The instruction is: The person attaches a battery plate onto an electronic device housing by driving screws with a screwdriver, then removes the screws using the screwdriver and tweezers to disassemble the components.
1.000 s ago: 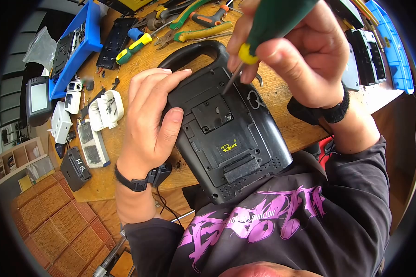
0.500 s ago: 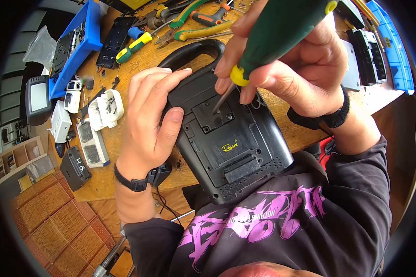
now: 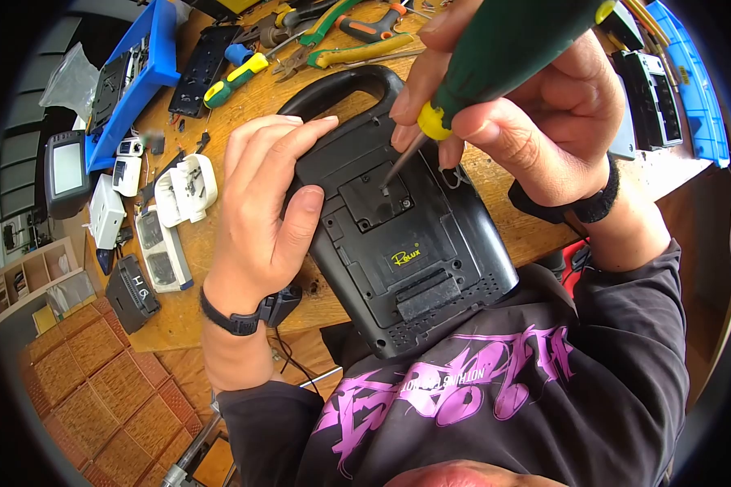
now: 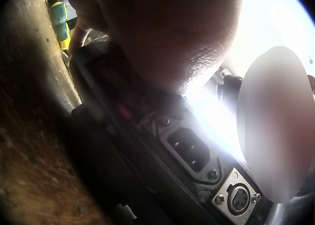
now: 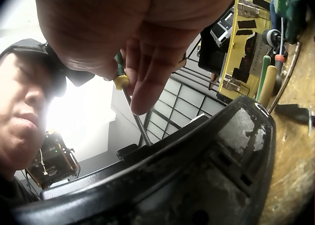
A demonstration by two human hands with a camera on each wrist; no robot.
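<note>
A black Rolux-labelled device point(image 3: 414, 280) with a carry handle stands out past the table's front edge, against the person's shirt. My right hand point(image 3: 536, 122) grips a green and yellow screwdriver point(image 3: 503, 57), its shaft slanting down to the small square plate point(image 3: 374, 207) set in the device's face. In the right wrist view the screwdriver shaft point(image 5: 138, 119) drops behind the device's raised edge, which hides the tip. My left hand point(image 3: 260, 211) rests along the device's left edge, fingers over the upper corner and thumb on its face. A power inlet point(image 4: 189, 149) and round socket point(image 4: 239, 199) show below this hand.
Pliers point(image 3: 357, 53), a second screwdriver point(image 3: 235, 81) and other tools lie behind the device. On the left are a blue tray point(image 3: 134, 89), an opened white case point(image 3: 187, 191) and several small devices. A blue basket point(image 3: 694, 89) stands at the right.
My right hand has brought the screwdriver tip from the plate's upper right corner down onto the plate, then slightly up and right. My left hand stays in place on the device.
</note>
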